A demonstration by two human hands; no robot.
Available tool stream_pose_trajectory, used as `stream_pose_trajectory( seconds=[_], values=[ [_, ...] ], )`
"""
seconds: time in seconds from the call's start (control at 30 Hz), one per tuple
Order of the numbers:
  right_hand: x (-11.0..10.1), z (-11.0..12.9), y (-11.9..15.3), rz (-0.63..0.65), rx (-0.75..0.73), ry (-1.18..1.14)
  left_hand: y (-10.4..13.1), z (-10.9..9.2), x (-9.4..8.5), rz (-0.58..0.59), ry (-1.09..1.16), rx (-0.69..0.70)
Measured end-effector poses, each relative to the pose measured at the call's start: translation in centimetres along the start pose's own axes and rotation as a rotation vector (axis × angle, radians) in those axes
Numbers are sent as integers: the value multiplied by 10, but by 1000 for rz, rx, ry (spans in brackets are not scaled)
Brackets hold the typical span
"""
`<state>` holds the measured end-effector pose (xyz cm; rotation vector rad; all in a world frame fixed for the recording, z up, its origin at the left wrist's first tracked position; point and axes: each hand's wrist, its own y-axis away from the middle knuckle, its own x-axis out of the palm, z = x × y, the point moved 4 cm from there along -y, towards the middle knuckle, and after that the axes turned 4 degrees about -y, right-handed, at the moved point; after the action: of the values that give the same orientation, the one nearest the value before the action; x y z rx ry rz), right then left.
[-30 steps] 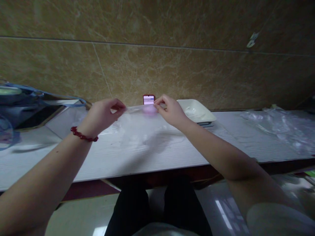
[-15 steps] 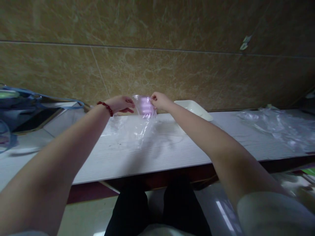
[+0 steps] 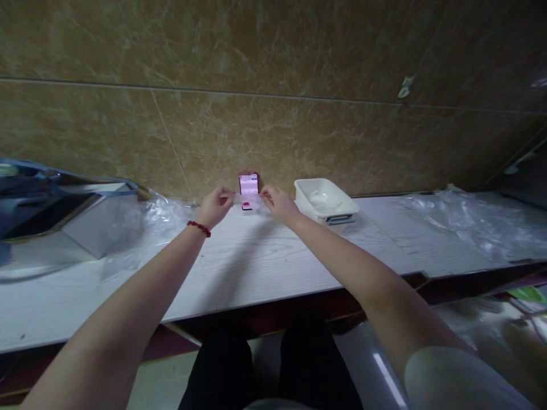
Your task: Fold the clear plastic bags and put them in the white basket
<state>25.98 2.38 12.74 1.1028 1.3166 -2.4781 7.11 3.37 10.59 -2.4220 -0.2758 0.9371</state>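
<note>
My left hand (image 3: 217, 206) pinches the left end of a small piece of clear plastic film (image 3: 237, 199), and a red bead bracelet (image 3: 200, 228) circles that wrist. At the film's other end, the fingertips of my right hand (image 3: 277, 203) are pressed together. Whether the film is a bag cannot be made out. Just behind it a phone (image 3: 249, 183) with a lit screen leans upright against the wall, its lower part seen through the film. To the right of my right hand stands a white plastic basin (image 3: 327, 199).
Crumpled clear plastic bags (image 3: 164, 219) lie left of my left hand, and more clear plastic (image 3: 461, 219) is heaped at the right. A white box (image 3: 100, 225) and blue-strapped items fill the far left. The narrow white counter (image 3: 256, 273) runs along a brown tiled wall (image 3: 299, 136).
The large clear bag that hung before the phone is gone from between my hands; clear plastic now lies to the left. Both hands are lower, uncovering the phone, and the basin shows more fully.
</note>
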Motion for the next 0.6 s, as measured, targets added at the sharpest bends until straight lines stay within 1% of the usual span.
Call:
stream_pose_trajectory(
  seconds=[0.17, 0.23, 0.3, 0.43, 0.5, 0.6],
  values=[
    [28, -4, 67, 75, -67, 23, 67, 10, 20, 139, -190, 182],
    [39, -3, 90, 120, -98, 37, 89, 15, 29, 190, -249, 233],
    [49, -2, 109, 169, -107, 70, 107, 21, 36, 235, -296, 253],
    [62, 5, 140, 333, -95, 132, 136, 28, 42, 375, -372, 231],
    [63, 10, 150, 406, -71, 148, 146, 26, 40, 440, -396, 221],
    [59, 16, 159, 452, -21, 183, 155, 17, 33, 523, -448, 261]
  ],
)
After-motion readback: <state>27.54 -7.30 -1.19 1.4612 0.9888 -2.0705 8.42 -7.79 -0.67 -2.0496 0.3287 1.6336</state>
